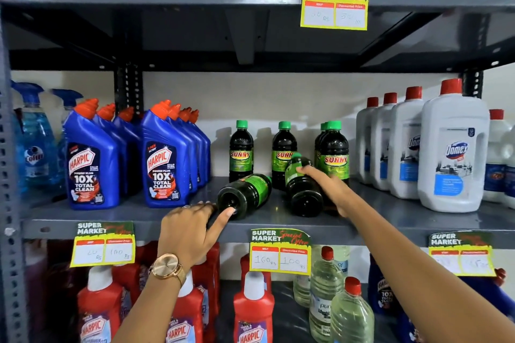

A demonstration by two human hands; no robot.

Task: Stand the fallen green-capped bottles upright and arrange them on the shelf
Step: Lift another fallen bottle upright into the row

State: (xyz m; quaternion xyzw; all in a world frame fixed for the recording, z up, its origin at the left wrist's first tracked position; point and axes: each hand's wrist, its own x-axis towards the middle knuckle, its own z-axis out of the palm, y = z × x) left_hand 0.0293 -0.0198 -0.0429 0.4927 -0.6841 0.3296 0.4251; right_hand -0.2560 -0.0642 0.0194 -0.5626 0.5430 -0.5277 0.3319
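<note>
On the left end of the grey shelf stand blue spray bottles, and next to them two rows of blue Harpic bottles with orange tops. Near the front edge of the shelf, around the middle, the left hand has its thumb and fingers around the bottom end of a fallen bottle, which lies on its side with its base toward the front edge. A gold watch is on that wrist. Behind it, near the back of the shelf, three or four green-capped bottles stand up straight. Just to the right, the right hand is closed around a second bottle, which is tilted with its green cap pointing toward the back. On the right end of the shelf stand big white bottles with red caps.
</note>
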